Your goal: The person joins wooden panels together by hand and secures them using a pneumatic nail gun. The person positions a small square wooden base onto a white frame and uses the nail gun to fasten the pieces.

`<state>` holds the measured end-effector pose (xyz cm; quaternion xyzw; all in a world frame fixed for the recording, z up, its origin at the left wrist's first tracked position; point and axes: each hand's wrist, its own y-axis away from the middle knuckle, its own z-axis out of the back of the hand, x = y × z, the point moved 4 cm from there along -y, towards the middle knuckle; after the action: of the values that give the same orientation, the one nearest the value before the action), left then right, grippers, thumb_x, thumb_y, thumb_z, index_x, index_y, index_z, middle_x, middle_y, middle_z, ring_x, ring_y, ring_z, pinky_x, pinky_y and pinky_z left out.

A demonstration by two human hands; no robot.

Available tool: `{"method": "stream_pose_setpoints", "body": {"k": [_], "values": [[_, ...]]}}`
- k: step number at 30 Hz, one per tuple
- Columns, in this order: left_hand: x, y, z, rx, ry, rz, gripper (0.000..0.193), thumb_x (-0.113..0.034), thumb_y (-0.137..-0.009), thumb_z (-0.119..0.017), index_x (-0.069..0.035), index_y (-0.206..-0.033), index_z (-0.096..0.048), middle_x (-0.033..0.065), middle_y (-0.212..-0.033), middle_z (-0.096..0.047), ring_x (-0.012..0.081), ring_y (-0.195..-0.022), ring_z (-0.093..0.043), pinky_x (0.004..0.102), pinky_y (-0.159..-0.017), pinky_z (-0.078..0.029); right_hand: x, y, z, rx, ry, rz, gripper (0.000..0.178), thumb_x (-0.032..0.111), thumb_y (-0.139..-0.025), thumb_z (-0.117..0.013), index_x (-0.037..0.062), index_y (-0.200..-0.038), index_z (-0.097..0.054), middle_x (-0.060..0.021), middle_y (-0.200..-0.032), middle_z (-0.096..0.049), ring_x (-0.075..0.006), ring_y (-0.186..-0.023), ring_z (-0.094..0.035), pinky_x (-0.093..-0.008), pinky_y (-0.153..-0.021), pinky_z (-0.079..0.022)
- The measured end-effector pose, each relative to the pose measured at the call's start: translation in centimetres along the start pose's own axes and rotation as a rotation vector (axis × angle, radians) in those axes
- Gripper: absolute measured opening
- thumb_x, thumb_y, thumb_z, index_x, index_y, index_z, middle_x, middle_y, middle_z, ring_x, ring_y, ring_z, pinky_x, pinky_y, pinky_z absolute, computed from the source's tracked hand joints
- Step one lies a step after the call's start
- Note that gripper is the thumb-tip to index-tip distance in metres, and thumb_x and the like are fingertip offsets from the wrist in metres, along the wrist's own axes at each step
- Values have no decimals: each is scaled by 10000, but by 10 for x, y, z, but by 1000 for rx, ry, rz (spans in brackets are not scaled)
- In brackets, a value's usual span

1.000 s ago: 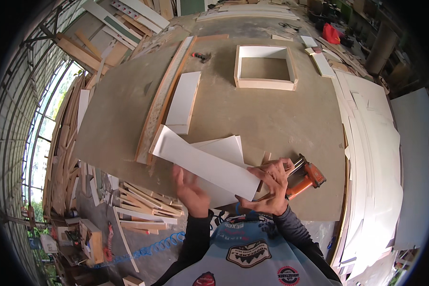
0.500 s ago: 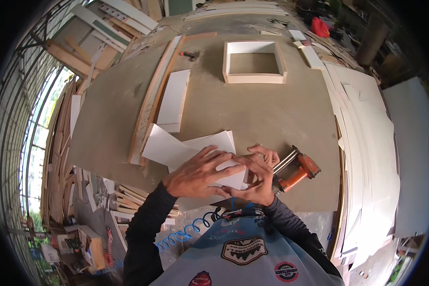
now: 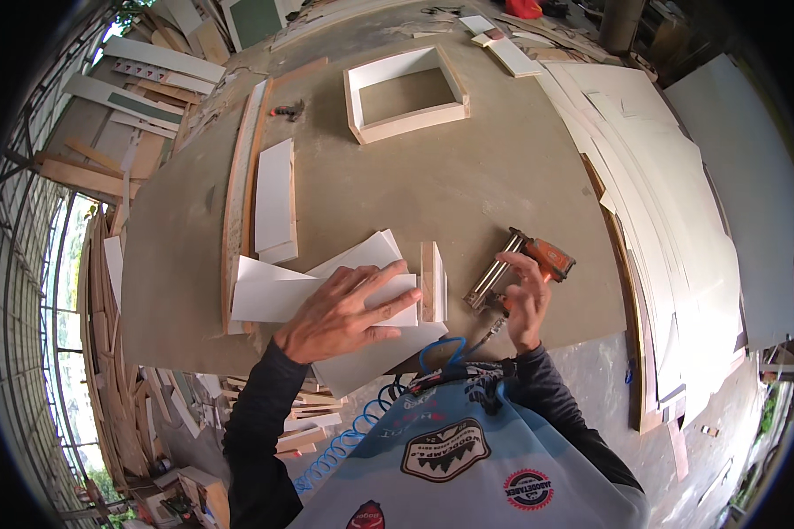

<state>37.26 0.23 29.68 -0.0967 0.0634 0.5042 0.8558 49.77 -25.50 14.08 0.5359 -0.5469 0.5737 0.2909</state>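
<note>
The left hand (image 3: pixel 340 310) lies with spread fingers on top of a narrow white board (image 3: pixel 269 295); it is not clenched, and whether the thumb catches the near edge of the board cannot be told. That board stretches out from under the palm on both sides, its right end just past the fingertips. Just beyond that end, to the right of the left fingers, a wood-edged block (image 3: pixel 429 282) with a white side stands between the two hands. Below the left hand's grip, a wider white panel (image 3: pixel 370 360) lies under the narrow board, and the corner of another white panel (image 3: pixel 357 256) shows past the knuckles.

The right hand (image 3: pixel 529 309) is over a nail gun (image 3: pixel 553 257) with orange and silver parts, its fingers parted and loosely curved, not closed into a fist; whether they touch the tool cannot be told. A blue coiled hose (image 3: pixel 326 460) runs below the left hand, near the person's shirt.

Ahead of the left hand lie a wood-edged white plank (image 3: pixel 275 196), a long strip (image 3: pixel 243 167) to its left and, farther off, a hammer (image 3: pixel 287 111). Well ahead of both hands, an open rectangular frame (image 3: pixel 410 130) rests on the table (image 3: pixel 370 194). Large white sheets (image 3: pixel 644 212) lie to the right of the right hand.
</note>
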Motion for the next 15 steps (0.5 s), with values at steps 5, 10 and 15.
{"method": "stream_pose_setpoints", "body": {"k": [5,10,15], "values": [[-5,-9,3,34,-29,-33,648,-379,-830,-774,-204,-1438,-633,107,-1606,-456,318,-1265,-574,465,-1032,-484,-26,33,52,-320,38,-184,346,243,-931,-597,-15,-1140,-695,-86,-1112,-706,-164,-1042,-598,-327,-965,-438],[-1,-8,-2,-5,-74,-108,693,-306,-790,-831,-196,-1437,-612,4,-1596,-493,282,-1220,-567,422,-935,-500,-17,40,38,-252,-52,-207,229,126,-927,-623,-10,-1092,-705,-62,-1086,-686,-144,-943,-597,-297,-895,-465],[2,-9,-2,-76,-14,-132,594,-257,-760,-850,-167,-1329,-705,-5,-1533,-570,291,-1253,-557,435,-949,-497,12,28,-6,-11,1,-95,219,46,-862,-711,-7,-1074,-714,-53,-1073,-656,-137,-928,-590,-285,-851,-475]]}}
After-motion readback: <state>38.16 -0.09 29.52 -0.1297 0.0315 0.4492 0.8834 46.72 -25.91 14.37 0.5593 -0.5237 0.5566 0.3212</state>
